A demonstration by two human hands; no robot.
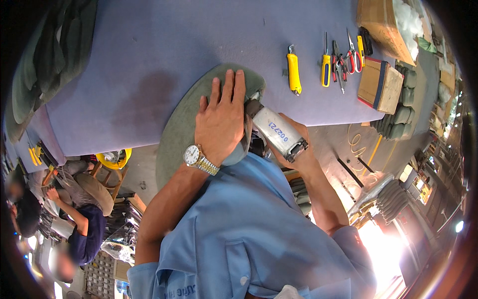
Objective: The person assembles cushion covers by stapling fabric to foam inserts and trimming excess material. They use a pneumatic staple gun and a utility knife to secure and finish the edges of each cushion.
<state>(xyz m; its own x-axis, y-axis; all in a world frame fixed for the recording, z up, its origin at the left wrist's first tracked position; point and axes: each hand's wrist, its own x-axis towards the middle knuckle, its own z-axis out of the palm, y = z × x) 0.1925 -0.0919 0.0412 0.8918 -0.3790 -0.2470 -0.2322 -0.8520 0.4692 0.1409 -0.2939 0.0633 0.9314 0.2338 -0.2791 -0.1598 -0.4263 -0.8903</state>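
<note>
A rounded grey-green upholstered pad (177, 122) lies partly on the blue-grey table and reaches over its near edge. My left hand (219, 122) rests flat on the pad, fingers stretched out, with a metal wristwatch (193, 155) at the wrist. In my right hand (302, 133) is a staple gun (279, 130) with a silver body, its nose at the pad's right edge beside my left hand. My right fingers curl round the tool and are partly hidden behind it.
On the table (149, 40) lie a yellow utility knife (294, 72), a screwdriver (325, 67), pliers (339, 67) and red-handled scissors (353, 57). Cardboard boxes (381, 87) stand at the right. Dark grey-green covers (42, 60) pile up at the left. Another person (84, 224) sits at lower left.
</note>
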